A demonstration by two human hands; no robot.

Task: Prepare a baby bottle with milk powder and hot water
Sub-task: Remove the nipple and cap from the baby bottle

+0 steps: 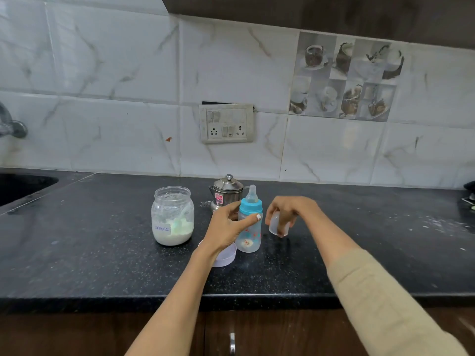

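A clear baby bottle (248,236) with a blue collar and a teat stands upright on the black counter (102,253). My left hand (226,228) is wrapped around the bottle's body from the left, thumb across its front. My right hand (288,210) is just right of the bottle and holds the clear bottle cap (276,224), mouth down, a little above the counter. An open glass jar (172,219) of white milk powder with a scoop inside stands to the left. A small lidded steel kettle (225,192) stands behind the bottle. The jar's white lid (226,256) lies under my left wrist.
A dark sink (23,186) is sunk into the counter at far left, with a tap (11,124) on the wall above. A switch and socket plate (227,123) sits on the tiled wall. Some dark items (469,194) lie at the far right edge. A cabinet handle (232,343) is below.
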